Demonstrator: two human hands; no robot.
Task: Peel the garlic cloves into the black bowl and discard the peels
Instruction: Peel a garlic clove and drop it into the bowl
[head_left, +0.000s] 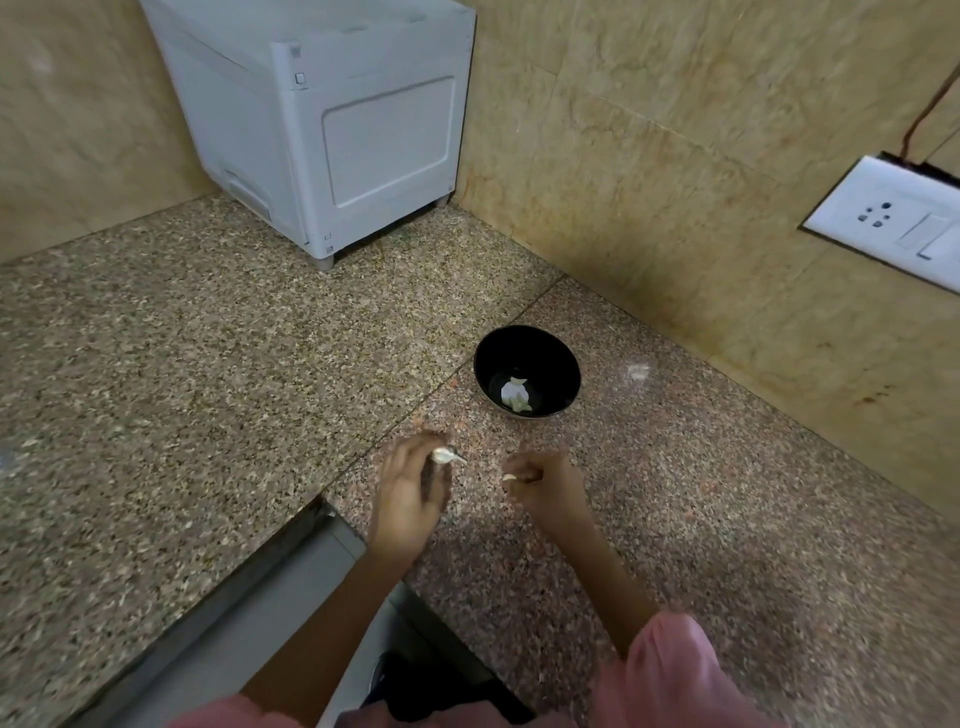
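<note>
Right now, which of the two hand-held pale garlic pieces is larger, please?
The whitish pointed garlic clove in the left hand; the right hand pinches only a small sliver.

A home kitchen is indicated by the speckled granite countertop (208, 364), tiled walls (675, 156), a wall socket (893, 215) and a white countertop appliance (332, 130).

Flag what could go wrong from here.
The round black bowl already seems to hold a white papery scrap beside pale peeled cloves; the small pale piece pinched in the right hand could land there too. The left hand holds a whitish garlic clove over speckled granite counter, short of the bowl; it might drop outside.
</note>
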